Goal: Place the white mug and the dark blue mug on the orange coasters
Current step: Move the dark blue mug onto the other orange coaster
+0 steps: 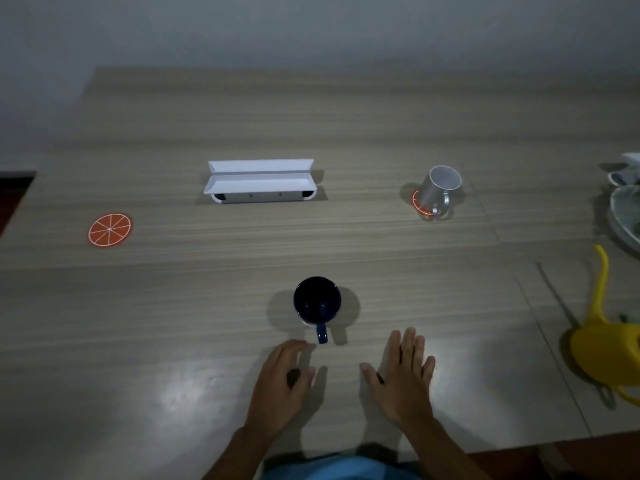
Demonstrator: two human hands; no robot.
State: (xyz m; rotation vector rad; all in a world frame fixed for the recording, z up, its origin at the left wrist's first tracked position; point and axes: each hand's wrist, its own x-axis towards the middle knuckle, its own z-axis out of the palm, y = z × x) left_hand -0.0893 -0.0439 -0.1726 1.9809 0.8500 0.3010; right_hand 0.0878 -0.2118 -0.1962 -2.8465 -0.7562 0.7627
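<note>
The dark blue mug stands upright on the wooden table, handle pointing toward me. My left hand hovers just below and left of that handle, fingers loosely curled and holding nothing. My right hand lies flat with fingers spread, to the right of the mug and apart from it. The white mug stands on an orange coaster at the right, covering most of it. A second orange coaster with a citrus-slice pattern lies bare at the far left.
A white folded box-like stand sits at the middle back. A yellow watering can with a long spout stands at the right edge. Plates and bowls crowd the far right. The table's front edge runs just below my forearms.
</note>
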